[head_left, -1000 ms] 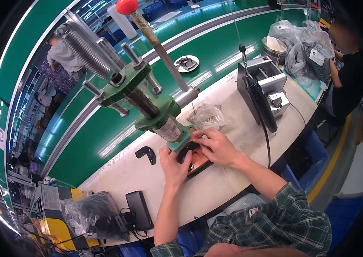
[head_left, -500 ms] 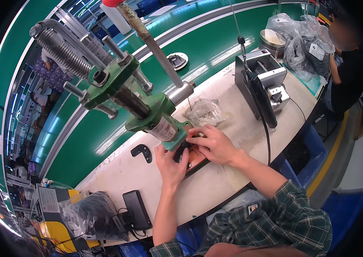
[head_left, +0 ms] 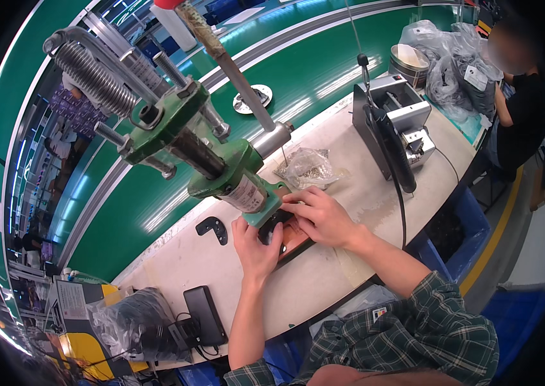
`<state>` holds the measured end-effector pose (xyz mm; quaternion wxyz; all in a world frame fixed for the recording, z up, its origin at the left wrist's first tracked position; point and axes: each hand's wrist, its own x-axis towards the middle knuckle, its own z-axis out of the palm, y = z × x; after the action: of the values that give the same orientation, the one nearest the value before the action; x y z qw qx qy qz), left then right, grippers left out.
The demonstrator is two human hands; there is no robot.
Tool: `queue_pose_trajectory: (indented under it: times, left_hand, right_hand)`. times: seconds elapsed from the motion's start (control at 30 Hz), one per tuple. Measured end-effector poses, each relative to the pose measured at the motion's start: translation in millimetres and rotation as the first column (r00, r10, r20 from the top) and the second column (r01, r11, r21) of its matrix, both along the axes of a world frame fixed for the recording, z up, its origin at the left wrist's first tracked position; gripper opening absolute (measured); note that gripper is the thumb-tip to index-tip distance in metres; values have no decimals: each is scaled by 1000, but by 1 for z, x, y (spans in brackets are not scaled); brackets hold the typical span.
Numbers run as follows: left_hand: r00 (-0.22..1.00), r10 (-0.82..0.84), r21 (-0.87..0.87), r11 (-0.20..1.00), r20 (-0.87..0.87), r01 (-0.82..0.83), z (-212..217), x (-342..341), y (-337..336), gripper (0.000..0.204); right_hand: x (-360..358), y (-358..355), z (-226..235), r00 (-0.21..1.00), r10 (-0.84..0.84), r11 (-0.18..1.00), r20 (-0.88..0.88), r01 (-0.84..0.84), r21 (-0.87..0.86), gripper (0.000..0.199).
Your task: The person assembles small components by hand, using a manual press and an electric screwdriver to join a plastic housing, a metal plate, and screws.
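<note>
A green hand press (head_left: 234, 186) with a long red-knobbed lever (head_left: 221, 61) leans over the bench. Under its head lies a fixture with a copper-coloured top (head_left: 294, 237), and a small black part (head_left: 275, 223) rests at its upper end, half hidden by the press and my fingers. My left hand (head_left: 254, 249) is closed round the near-left side of that black part, thumb along it. Fingers curled and tips together, my right hand (head_left: 324, 219) is at the right side of the press foot; what its fingertips pinch is hidden. A curved black piece (head_left: 213, 229) lies on the bench to the left.
Beyond the press lies a clear plastic bag (head_left: 311, 168). A grey-black machine (head_left: 388, 122) with a hanging black-handled tool (head_left: 391, 151) stands right. A green conveyor (head_left: 324, 71) carries a round white tray (head_left: 253, 100). A black power box (head_left: 205, 315) sits front left. Another person (head_left: 522, 122) is far right.
The round white tray on the conveyor has moved left. My hands stay almost in place, with the right fingertips slightly shifted and more of the copper-coloured top showing.
</note>
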<state>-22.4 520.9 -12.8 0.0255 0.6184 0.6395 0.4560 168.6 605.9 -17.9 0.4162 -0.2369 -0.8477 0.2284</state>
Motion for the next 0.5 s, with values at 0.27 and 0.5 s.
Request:
queue_pose_trajectory:
  times: [0.27, 0.5]
  left_hand:
    - [999, -27, -15, 1000, 29, 27, -1, 0, 1, 34]
    - [999, -42, -33, 999, 33, 43, 1, -2, 0, 36]
  right_hand:
    - [-1, 1, -1, 1000, -7, 999, -22, 8, 35, 35]
    - [-2, 1, 1, 1000, -6, 999, -18, 7, 33, 33]
